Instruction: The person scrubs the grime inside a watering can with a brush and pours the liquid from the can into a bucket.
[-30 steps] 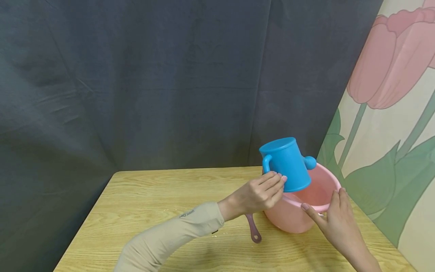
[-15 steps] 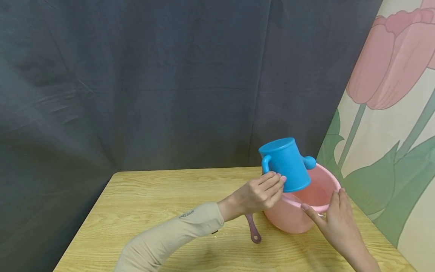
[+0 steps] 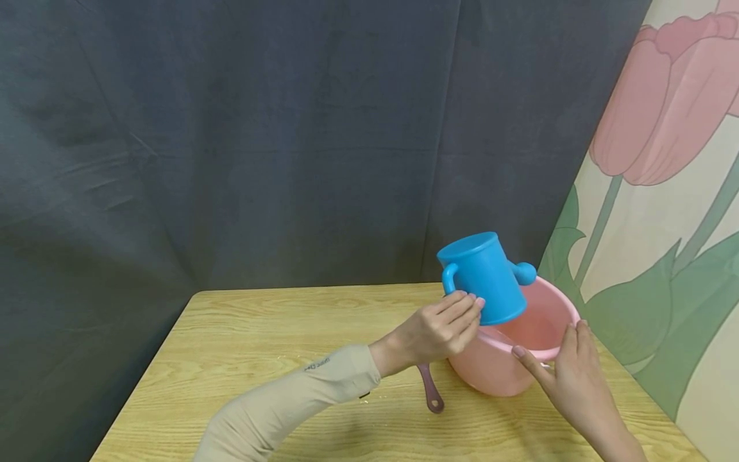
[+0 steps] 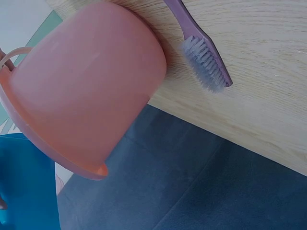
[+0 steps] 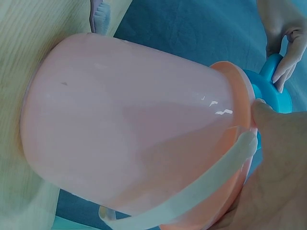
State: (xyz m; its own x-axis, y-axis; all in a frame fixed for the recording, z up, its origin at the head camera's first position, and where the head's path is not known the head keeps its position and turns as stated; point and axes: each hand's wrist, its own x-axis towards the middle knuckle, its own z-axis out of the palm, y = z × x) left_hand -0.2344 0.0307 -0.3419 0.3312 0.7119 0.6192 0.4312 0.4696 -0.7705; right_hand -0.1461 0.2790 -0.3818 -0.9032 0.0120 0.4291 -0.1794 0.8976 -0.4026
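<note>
A blue watering can (image 3: 491,285) hangs over the pink bucket (image 3: 493,372), leaning toward its round-headed spout on the right. My left hand (image 3: 441,327) grips the can by its handle, fingertips near the can's side. The bucket stands on the table, and liquid seems to lie inside, though the can hides part of its mouth. At the bucket's near right rim, my right hand (image 3: 577,378) holds on with thumb and fingers apart. The right wrist view shows that thumb on the rim, close to the bucket's pale carrying handle (image 5: 192,191).
A purple scrub brush (image 4: 206,52) with pale bristles lies on the wooden table (image 3: 260,333), left of the bucket. Small wet spots dot the tabletop. A dark curtain (image 3: 288,141) hangs behind, and a tulip-painted wall (image 3: 664,256) borders the right side.
The watering can has shifted very slightly left and up in my left hand. The bucket and my right hand have stayed in place.
</note>
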